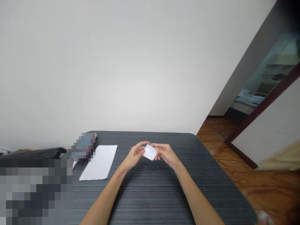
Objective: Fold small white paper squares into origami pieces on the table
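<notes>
A small folded piece of white paper (150,152) is held just above the dark striped table (150,190), near its middle. My left hand (135,153) pinches the paper's left side with thumb and fingers closed on it. My right hand (165,153) grips the right side, fingers curled over the top edge. Both forearms reach in from the bottom of the view.
A stack of white paper sheets (99,162) lies on the table to the left of my hands. A blurred-out object (83,147) sits at the table's back left corner. A plain white wall stands behind. Wooden floor (246,168) and a doorway lie to the right.
</notes>
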The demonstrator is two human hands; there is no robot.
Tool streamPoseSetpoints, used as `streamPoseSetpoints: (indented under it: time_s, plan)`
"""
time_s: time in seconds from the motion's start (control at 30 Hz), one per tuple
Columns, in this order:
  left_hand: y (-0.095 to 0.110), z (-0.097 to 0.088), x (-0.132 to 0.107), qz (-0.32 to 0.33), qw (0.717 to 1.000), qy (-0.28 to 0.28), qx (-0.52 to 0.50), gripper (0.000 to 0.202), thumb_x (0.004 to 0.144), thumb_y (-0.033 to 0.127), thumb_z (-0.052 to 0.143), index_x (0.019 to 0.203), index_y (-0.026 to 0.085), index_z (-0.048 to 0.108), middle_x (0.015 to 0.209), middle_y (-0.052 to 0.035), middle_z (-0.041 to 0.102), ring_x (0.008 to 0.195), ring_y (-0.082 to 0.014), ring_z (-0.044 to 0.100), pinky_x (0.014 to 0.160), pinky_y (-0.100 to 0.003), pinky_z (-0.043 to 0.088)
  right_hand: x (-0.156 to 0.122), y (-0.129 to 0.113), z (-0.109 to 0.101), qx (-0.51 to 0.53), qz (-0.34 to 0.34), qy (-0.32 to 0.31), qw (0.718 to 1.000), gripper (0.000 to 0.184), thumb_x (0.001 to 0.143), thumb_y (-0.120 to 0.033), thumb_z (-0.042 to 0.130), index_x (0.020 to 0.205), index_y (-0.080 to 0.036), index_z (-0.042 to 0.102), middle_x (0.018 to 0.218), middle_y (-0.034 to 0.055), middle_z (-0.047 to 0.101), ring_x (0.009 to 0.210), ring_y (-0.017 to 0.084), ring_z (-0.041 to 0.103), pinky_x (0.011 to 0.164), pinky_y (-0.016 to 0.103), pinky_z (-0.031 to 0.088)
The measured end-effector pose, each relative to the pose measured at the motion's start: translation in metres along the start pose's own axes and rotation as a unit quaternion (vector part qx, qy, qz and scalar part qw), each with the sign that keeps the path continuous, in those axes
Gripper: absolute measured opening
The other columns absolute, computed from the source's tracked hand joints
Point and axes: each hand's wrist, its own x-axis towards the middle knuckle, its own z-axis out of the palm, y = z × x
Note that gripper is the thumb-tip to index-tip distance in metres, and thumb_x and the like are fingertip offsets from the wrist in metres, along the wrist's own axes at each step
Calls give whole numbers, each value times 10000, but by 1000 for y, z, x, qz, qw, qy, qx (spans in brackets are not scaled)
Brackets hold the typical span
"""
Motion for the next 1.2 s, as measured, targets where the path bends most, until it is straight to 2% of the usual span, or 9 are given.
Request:
streamPoseSetpoints:
  time_s: [0.2,0.33,0.47,0.6,0.7,0.77,0.93,1.1,1.2]
  plan:
    - [13,-6,-6,42,993,-32,108,406,770,245,480,1167,164,453,1163,-132,508,1034,-213,496,857,-342,381,-1,0,-1,-5,-24,14,1000,274,625,-297,641,817,-103,652,499,41,612,421,129,562,391,206,336]
    - [11,-7,-8,134,950,7,281,370,740,227,504,1109,203,529,1294,-79,378,1182,-230,348,978,-390,260,0,0,-3,-2,-23,31,999,276,621,-315,643,800,-105,644,544,39,617,437,114,557,403,201,332]
    - [0,-9,-7,157,922,50,349,279,762,248,484,1013,205,599,1134,-67,549,1032,-213,507,899,-343,359,-2,-2,-3,-11,-2,-13,1000,371,682,-427,566,825,-90,625,592,63,614,492,114,559,439,206,344]
    - [-1,-7,-7,118,907,65,399,246,783,299,458,813,179,670,742,-56,674,638,-165,591,657,-255,428,-5,-4,-3,-137,-49,-21,989,395,727,-480,483,772,-115,626,630,46,586,495,90,504,465,211,347]
    - [5,-1,-7,77,928,38,362,316,786,345,440,683,155,671,629,-47,665,532,-144,558,558,-225,410,-6,-2,-2,-252,-115,5,961,254,649,-389,608,690,-140,636,667,29,589,566,101,502,504,205,360]
    - [8,2,-7,49,954,27,296,328,776,367,448,677,138,660,617,-54,664,554,-157,578,564,-229,423,-6,-1,0,-267,-113,-1,957,246,675,-377,583,653,-137,630,579,16,580,518,100,495,475,202,349]
    - [6,3,-5,-8,989,20,146,344,766,386,462,773,83,626,562,-52,622,463,-141,571,493,-233,433,-8,-6,2,-193,-54,-71,977,339,714,-423,521,744,-102,625,448,-3,541,366,80,455,383,193,308]
    - [8,3,-5,12,996,34,76,303,755,330,509,915,79,564,562,-38,611,438,-129,566,479,-233,433,-10,-11,2,-104,-47,-103,988,475,708,-437,534,1023,-84,572,512,18,575,407,91,501,409,206,354]
    - [10,4,-6,28,997,56,46,259,744,308,533,872,83,539,525,-19,595,383,-125,546,430,-229,417,-10,-10,1,-61,-52,-101,992,468,716,-376,557,1085,-89,541,487,12,572,397,84,491,394,200,335]
